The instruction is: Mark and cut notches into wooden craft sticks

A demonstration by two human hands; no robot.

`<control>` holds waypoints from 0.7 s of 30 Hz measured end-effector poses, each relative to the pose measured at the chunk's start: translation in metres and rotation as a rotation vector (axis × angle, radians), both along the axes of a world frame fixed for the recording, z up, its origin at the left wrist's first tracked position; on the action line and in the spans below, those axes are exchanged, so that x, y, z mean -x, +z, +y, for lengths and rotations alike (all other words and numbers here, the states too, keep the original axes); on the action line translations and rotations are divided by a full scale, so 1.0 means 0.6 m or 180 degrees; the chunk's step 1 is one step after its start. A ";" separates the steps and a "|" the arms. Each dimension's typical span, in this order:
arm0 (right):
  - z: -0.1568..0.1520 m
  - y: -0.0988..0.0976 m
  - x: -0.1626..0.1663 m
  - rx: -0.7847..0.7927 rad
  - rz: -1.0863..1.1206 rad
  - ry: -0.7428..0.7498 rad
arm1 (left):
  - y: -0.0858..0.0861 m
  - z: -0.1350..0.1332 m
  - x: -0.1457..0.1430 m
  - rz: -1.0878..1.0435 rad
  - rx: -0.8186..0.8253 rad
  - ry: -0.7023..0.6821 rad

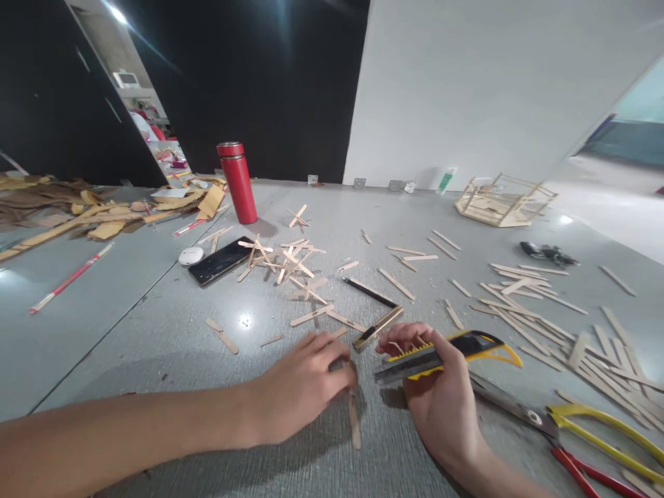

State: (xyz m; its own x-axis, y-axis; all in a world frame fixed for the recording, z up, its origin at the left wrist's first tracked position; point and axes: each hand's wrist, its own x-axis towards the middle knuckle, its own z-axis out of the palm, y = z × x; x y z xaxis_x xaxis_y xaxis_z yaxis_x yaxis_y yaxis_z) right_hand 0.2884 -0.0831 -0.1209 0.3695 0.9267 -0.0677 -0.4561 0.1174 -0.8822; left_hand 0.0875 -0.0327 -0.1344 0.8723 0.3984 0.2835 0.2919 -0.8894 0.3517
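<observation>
My left hand [311, 387] is low over the grey table, its fingers bent down and closed at the top end of a wooden craft stick [355, 423]; the fingertips are partly hidden. Gripped in my right hand [440, 401] is a yellow and black utility knife [469, 344], its blade end pointing left toward my left hand. Just beyond the hands lie a black pen [371, 292] and a slim gold and black cutter [378, 327], their ends close together. Several loose sticks [312, 315] are scattered around them.
Scissors [537, 417] with yellow and red handles lie at the right, beside piled sticks [539, 318]. A phone [220, 261], a white case [191, 256] and a red bottle [238, 183] are at the left. A stick frame [501, 204] stands at the back right.
</observation>
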 end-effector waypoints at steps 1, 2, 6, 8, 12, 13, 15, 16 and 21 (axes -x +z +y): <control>-0.003 0.000 -0.002 -0.0004 -0.0091 -0.0055 | -0.002 0.004 0.001 -0.0020 0.0033 0.0018; -0.006 -0.001 -0.003 0.0001 -0.0160 -0.0109 | -0.005 0.008 0.002 -0.0035 0.0073 0.0004; -0.021 -0.008 -0.009 0.0265 -0.0711 -0.0213 | -0.007 0.019 0.005 -0.0038 0.0293 -0.0111; -0.026 -0.014 -0.011 0.0311 -0.1145 -0.0160 | 0.002 0.020 0.009 -0.0078 0.0496 -0.0017; -0.027 -0.021 -0.016 0.0162 -0.1367 0.0198 | 0.044 0.011 0.024 -0.0281 0.1253 0.0448; -0.026 -0.022 -0.018 0.0088 -0.1237 0.0338 | 0.057 0.006 0.030 -0.0340 0.1446 0.0516; -0.025 -0.024 -0.021 -0.0125 -0.0918 0.0583 | 0.081 -0.004 0.041 -0.0470 0.1707 0.0665; -0.026 -0.025 -0.022 -0.0206 -0.0824 0.0686 | 0.090 -0.008 0.047 -0.0530 0.1801 0.0718; -0.033 -0.019 -0.009 -0.0105 -0.1266 0.0830 | 0.106 -0.024 0.062 -0.1307 0.2291 0.0941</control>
State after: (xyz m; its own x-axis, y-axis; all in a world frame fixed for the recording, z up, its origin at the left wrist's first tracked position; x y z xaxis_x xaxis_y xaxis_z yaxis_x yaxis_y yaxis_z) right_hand 0.2940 -0.1026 -0.1320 0.1155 0.9913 0.0629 -0.1018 0.0749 -0.9920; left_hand 0.0506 -0.0472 -0.0708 0.5895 0.7946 0.1452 0.2026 -0.3194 0.9257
